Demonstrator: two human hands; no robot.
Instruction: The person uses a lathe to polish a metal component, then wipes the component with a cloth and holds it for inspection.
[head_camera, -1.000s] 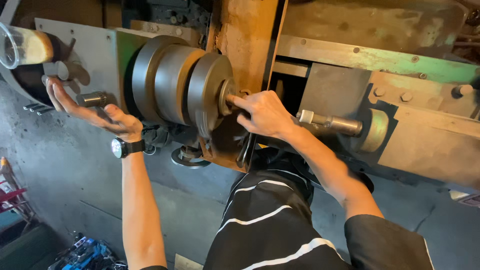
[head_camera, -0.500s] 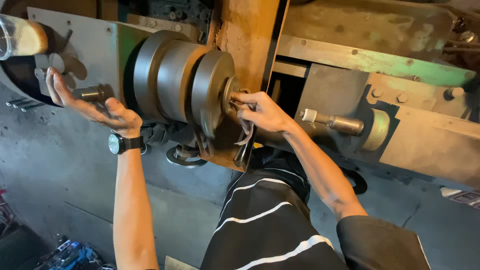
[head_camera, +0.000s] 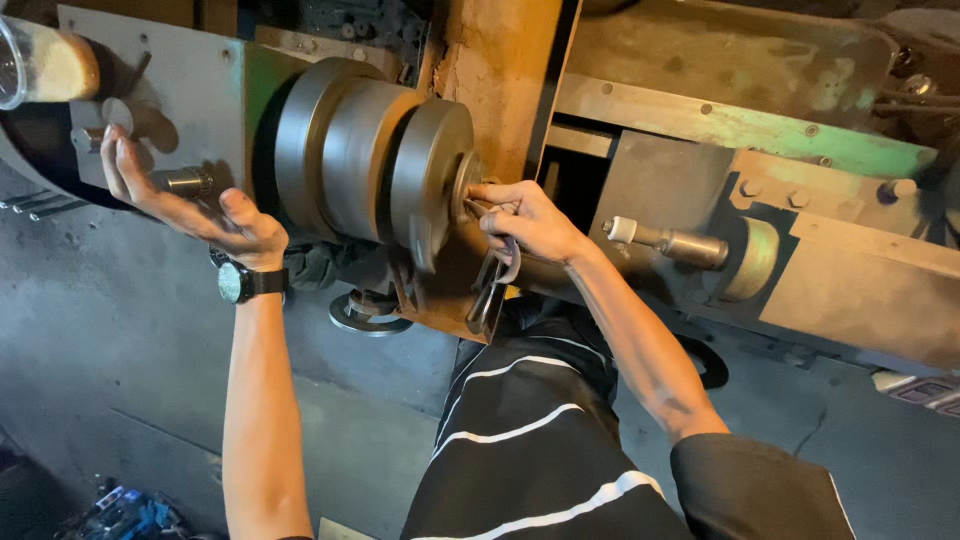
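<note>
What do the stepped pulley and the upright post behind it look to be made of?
Stepped pulley: likely steel or cast iron, bare grey metal with a dull sheen and turned faces. Upright post: unclear, perhaps rusted or painted metal; orange-brown, blotchy, matte surface.

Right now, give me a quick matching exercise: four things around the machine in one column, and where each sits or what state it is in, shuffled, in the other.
Things:
1. left hand
2. right hand
3. stepped pulley
4. wristwatch

Places or states:
A. strapped on the left wrist, dark band
B. open, palm up, beside a small metal knob on the grey panel
C. grey metal, mounted sideways between the two hands
D. closed on a metal tool at the pulley's hub end

Pairs: 1-B, 2-D, 3-C, 4-A
</note>
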